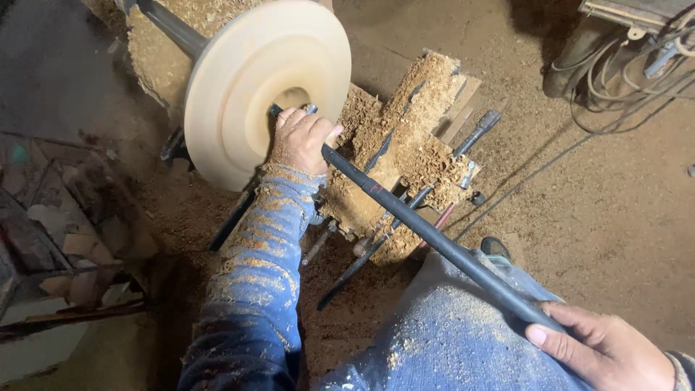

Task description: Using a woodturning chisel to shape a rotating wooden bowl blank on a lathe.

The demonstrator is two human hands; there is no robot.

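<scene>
**Head view: long tool held against a pale wooden disc**

A long dark turning tool (434, 239) was held by 2 hands. Its front end was gripped by the left hand (300, 141), the fingers curled tightly around the shaft close to the centre of a pale wooden disc (264, 87). The tool tip was hidden behind that hand, so contact with the wood could not be told. The rear end of the tool was clasped by the right hand (601, 347) at the lower right, with the thumb laid along the shaft. The shaft was seen running diagonally between the 2 hands, over a knee in blue, dust-speckled cloth (441, 340).

The disc was mounted on a dark metal shaft (174, 25) at the upper left and shown with concentric stepped rings around a hollowed middle. The left arm was covered by a blue sleeve (257, 289) coated in sawdust. Just beside the disc, several other long tools (405, 195) were laid on a low board heaped with shavings (420, 94). Cables (615, 80) were coiled at the upper right on the dusty floor (601, 188).
</scene>
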